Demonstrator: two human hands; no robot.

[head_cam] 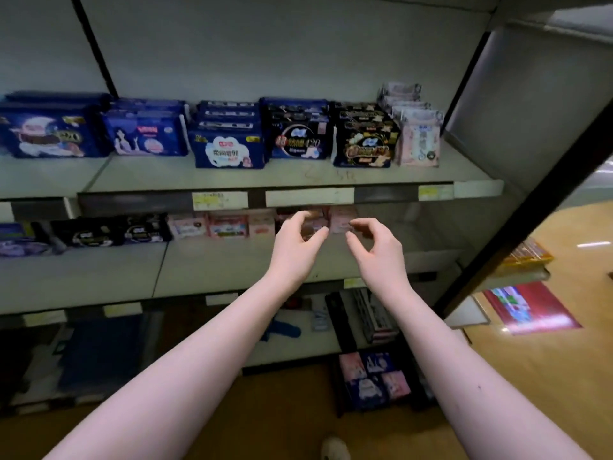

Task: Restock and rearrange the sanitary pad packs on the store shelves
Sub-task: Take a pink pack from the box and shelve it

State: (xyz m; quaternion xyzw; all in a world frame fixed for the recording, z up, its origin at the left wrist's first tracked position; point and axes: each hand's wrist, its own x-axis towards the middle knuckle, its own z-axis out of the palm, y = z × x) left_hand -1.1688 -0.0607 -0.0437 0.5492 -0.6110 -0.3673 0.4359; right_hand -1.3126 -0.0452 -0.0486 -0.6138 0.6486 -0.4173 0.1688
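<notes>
Both arms reach toward the middle shelf (pixel 232 270). My left hand (pixel 293 247) and my right hand (pixel 374 249) hover side by side in front of it, fingers loosely curled, holding nothing. Just behind the fingertips stand small pink packs (pixel 341 219) at the back of that shelf, blurred. More pink packs (pixel 229 225) and black packs (pixel 109 232) run leftward along the same shelf. On the upper shelf (pixel 298 179) stands a row of dark blue packs (pixel 229 147), black packs (pixel 363 146) and pale pink packs (pixel 419 141).
A lower shelf holds a few dark packs (pixel 374 317). A dark crate with pink and blue packs (pixel 373 381) sits on the wooden floor below. A black upright post (pixel 517 207) frames the shelf's right end. A red poster (pixel 530 308) lies on the floor at right.
</notes>
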